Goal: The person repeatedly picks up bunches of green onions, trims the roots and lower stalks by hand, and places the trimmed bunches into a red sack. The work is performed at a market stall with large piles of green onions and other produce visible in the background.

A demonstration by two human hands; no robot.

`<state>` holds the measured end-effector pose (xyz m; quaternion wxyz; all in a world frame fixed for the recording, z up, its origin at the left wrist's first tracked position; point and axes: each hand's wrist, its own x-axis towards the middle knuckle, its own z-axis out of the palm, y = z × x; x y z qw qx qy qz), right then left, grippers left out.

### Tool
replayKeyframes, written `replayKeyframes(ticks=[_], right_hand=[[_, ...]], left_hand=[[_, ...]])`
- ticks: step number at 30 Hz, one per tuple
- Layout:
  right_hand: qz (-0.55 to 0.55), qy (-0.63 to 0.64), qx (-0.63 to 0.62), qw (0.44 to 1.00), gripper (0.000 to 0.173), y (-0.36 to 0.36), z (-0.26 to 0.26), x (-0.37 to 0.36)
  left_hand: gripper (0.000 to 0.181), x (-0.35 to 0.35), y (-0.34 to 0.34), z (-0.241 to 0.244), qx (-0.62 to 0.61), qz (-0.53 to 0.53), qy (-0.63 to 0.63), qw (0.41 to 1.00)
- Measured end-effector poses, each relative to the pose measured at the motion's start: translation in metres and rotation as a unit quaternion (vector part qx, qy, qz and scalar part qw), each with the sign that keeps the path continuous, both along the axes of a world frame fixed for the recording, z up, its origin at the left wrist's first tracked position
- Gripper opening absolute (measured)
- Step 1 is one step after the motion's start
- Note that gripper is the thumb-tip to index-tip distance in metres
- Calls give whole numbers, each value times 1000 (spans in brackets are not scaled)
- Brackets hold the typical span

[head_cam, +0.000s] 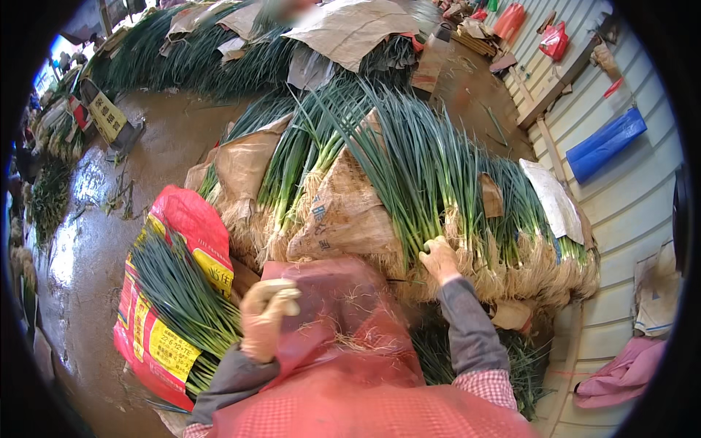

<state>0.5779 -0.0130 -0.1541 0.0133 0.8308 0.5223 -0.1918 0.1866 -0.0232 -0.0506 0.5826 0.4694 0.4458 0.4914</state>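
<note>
My right hand [441,260] is closed around the lower stalks of a bunch of green onions [402,186], just above their roots. This bunch leans up and to the left over a brown woven sack [342,219] that bears printed writing. Above my red apron [339,312], which is strewn with loose root fibres, my left hand [268,317] hovers with its fingers half curled and a gap between thumb and forefinger. I see nothing held in it. Beside that hand, a red and yellow printed bag [164,345] wraps more green onions [175,279].
More green onions [515,213] with matted roots run along the pile to the right. A larger heap [181,60], partly under sacking, lies across the wet floor [164,117]. A ribbed wall [608,213] with a blue roll [605,143] stands right; a pink cloth [621,372] lies below.
</note>
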Motion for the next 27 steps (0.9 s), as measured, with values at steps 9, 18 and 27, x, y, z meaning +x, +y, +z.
replayKeyframes(ticks=[9,18,27], right_hand=[[-105,546,132,821,20,-73,85,-85],[-246,648,337,638,15,-134,62,-44],[-161,520,146,826,19,-96,54,-95]], left_hand=[[45,130,-44,-49,-247,-328,-132,902],[35,121,-52,-68,-322,-270,-174,891],[30,114,-60,-73,-338,-246,-208,885]])
